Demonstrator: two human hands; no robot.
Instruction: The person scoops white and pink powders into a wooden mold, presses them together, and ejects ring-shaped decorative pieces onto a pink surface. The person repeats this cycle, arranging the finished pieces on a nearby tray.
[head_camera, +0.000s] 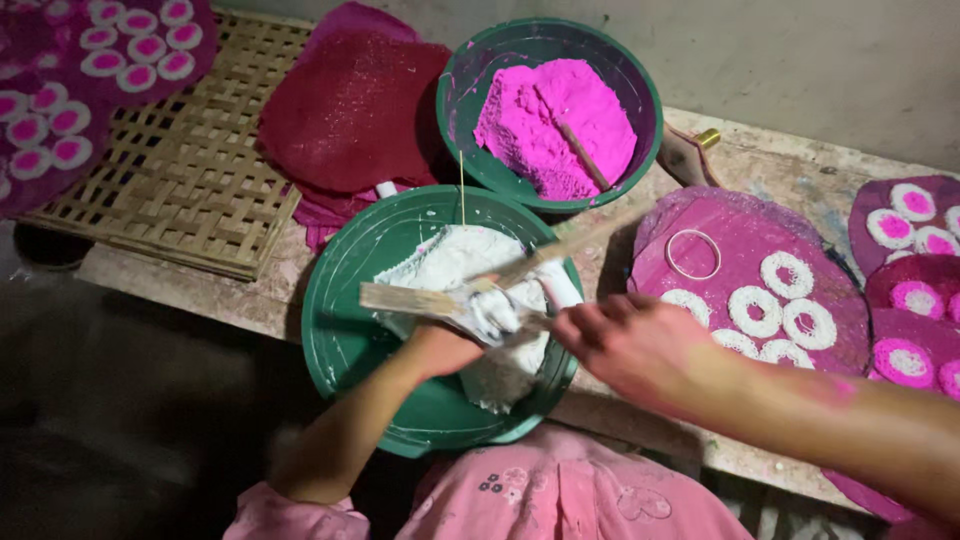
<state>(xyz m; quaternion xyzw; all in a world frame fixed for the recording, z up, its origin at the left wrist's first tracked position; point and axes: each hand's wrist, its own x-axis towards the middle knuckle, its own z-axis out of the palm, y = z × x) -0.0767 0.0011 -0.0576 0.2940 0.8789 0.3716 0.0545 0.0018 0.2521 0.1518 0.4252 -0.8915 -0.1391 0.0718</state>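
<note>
Left hand (445, 345) is closed around a flat wooden paddle (410, 298) caked with white paste; right hand (625, 340) grips a second wooden stick (560, 250), scraping it over the white paste mound (470, 290) in the near green basin (350, 340). Risks, as I judge them: paste flicking off onto the pink round mat (740, 240) with white rings just beside; basin overhangs the desk (780, 165) edge, a hard scrape could tip it; pink powder basin (550, 110) touches it, so cross-contamination is likely.
</note>
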